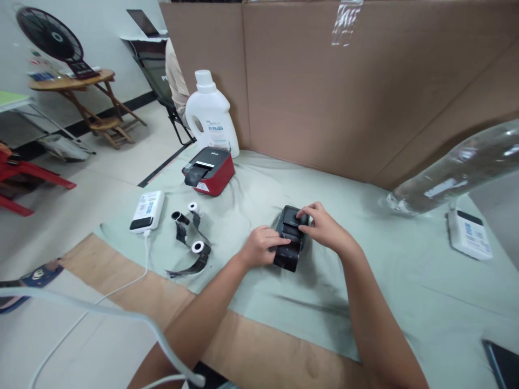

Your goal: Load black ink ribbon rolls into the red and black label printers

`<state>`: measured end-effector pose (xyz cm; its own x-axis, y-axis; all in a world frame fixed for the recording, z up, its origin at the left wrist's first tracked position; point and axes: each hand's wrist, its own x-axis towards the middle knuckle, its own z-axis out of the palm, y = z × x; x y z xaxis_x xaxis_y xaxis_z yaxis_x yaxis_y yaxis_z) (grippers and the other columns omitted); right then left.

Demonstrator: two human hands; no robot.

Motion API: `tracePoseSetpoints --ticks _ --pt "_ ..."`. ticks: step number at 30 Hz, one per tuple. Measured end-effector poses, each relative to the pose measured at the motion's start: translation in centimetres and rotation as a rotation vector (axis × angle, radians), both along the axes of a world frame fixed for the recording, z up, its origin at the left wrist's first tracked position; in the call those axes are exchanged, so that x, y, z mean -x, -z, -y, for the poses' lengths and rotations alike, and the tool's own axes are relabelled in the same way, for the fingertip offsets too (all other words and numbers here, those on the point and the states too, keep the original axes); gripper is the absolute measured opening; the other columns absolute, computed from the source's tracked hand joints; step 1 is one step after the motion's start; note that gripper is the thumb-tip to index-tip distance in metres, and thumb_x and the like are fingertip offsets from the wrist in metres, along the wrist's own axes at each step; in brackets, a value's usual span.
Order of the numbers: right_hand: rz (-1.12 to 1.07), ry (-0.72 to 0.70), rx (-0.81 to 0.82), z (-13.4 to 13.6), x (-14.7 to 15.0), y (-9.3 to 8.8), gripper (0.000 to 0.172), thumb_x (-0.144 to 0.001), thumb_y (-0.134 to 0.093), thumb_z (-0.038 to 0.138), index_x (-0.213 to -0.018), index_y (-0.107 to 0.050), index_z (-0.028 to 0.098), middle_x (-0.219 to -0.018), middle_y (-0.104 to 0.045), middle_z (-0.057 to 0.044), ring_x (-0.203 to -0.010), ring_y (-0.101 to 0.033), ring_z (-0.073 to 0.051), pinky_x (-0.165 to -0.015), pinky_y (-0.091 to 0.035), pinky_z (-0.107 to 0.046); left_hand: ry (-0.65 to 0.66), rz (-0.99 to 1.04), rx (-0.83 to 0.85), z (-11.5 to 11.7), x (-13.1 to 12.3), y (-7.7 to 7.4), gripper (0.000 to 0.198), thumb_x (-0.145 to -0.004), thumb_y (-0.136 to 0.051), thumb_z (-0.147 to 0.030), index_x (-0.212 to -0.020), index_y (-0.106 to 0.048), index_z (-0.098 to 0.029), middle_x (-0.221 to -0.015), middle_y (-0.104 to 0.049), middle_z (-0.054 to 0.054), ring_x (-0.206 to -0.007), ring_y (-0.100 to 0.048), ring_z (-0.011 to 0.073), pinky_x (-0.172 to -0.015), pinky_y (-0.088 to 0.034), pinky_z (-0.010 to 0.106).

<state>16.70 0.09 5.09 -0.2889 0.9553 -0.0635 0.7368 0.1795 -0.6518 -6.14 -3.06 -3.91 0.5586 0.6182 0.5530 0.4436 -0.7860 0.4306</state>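
Note:
A small black device, which looks like a portable label printer [290,231], lies on the green cloth in front of me. My left hand [263,246] grips its left side, with the index finger stretched across its middle. On the upper right, the thumb and fingers of my right hand [322,227] hold the edge of its dark cover. The inside of the device is too dark to make out. To the left lie small rolls of black tape, one roll [198,247] with its strip trailing over the cloth. A red and black label printer [211,170] stands farther back.
A white detergent bottle [213,116] stands by the cardboard wall [324,92]. A white power bank [147,210] with a cable lies left, another white box [469,235] right. Clear plastic wrap [458,165] slants in at right. A phone-like dark object [503,362] lies at the lower right.

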Motion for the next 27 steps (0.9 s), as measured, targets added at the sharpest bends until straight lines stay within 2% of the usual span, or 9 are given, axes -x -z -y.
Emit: tracePoseSetpoints --ticks 3,6,9,15,19,27 --pt "0.058 0.062 0.019 0.0 0.3 0.1 0.020 -0.088 -0.059 0.029 -0.106 -0.064 0.022 -0.113 -0.049 -0.006 -0.080 -0.056 -0.016 -0.088 -0.050 -0.036 0.027 0.034 -0.030 -0.1 0.0 0.3 0.029 -0.081 -0.057 -0.014 -0.102 -0.076 -0.021 -0.067 -0.067 0.000 -0.062 -0.061 0.0130 -0.065 -0.041 0.028" --pt "0.108 0.193 0.013 -0.3 0.4 0.5 0.040 -0.089 -0.061 0.042 -0.124 -0.060 0.023 -0.119 -0.048 -0.009 -0.085 -0.059 -0.018 -0.091 -0.049 -0.038 0.048 0.068 -0.026 -0.2 -0.1 0.3 0.032 -0.078 -0.057 -0.011 -0.102 -0.075 -0.019 -0.067 -0.068 -0.001 -0.060 -0.062 0.0128 -0.063 -0.041 0.028" --pt "0.123 0.225 0.055 -0.6 0.5 1.1 0.054 -0.089 -0.062 0.051 -0.134 -0.058 0.022 -0.122 -0.049 -0.011 -0.092 -0.062 -0.021 -0.095 -0.049 -0.039 0.061 0.098 -0.015 -0.1 -0.2 0.0 0.036 -0.074 -0.054 -0.008 -0.102 -0.075 -0.018 -0.068 -0.069 0.000 -0.060 -0.062 0.0128 -0.062 -0.040 0.028" --pt "0.110 0.216 0.096 -1.0 0.7 1.8 0.053 -0.092 -0.057 0.052 -0.135 -0.060 0.021 -0.119 -0.052 -0.011 -0.093 -0.063 -0.021 -0.099 -0.048 -0.039 0.046 0.083 0.022 0.0 -0.2 -0.2 0.036 -0.073 -0.053 -0.012 -0.101 -0.075 -0.019 -0.068 -0.071 0.000 -0.061 -0.064 0.0127 -0.061 -0.040 0.028" --pt "0.107 0.167 0.191 -1.3 0.9 2.2 0.050 -0.090 -0.061 0.047 -0.135 -0.055 0.024 -0.122 -0.051 -0.010 -0.099 -0.063 -0.022 -0.098 -0.048 -0.037 0.040 0.084 0.047 -0.1 -0.3 0.0 0.038 -0.072 -0.053 -0.012 -0.101 -0.075 -0.020 -0.070 -0.073 0.000 -0.062 -0.065 0.0131 -0.063 -0.042 0.028" --pt "0.085 0.190 0.268 -1.4 1.5 2.2 0.047 -0.092 -0.059 0.040 -0.134 -0.047 0.023 -0.129 -0.049 -0.012 -0.111 -0.061 -0.022 -0.104 -0.045 -0.034 0.045 0.091 0.085 -0.1 -0.4 0.0 0.038 -0.071 -0.053 -0.012 -0.101 -0.076 -0.019 -0.070 -0.074 0.000 -0.063 -0.067 0.0137 -0.064 -0.043 0.029"
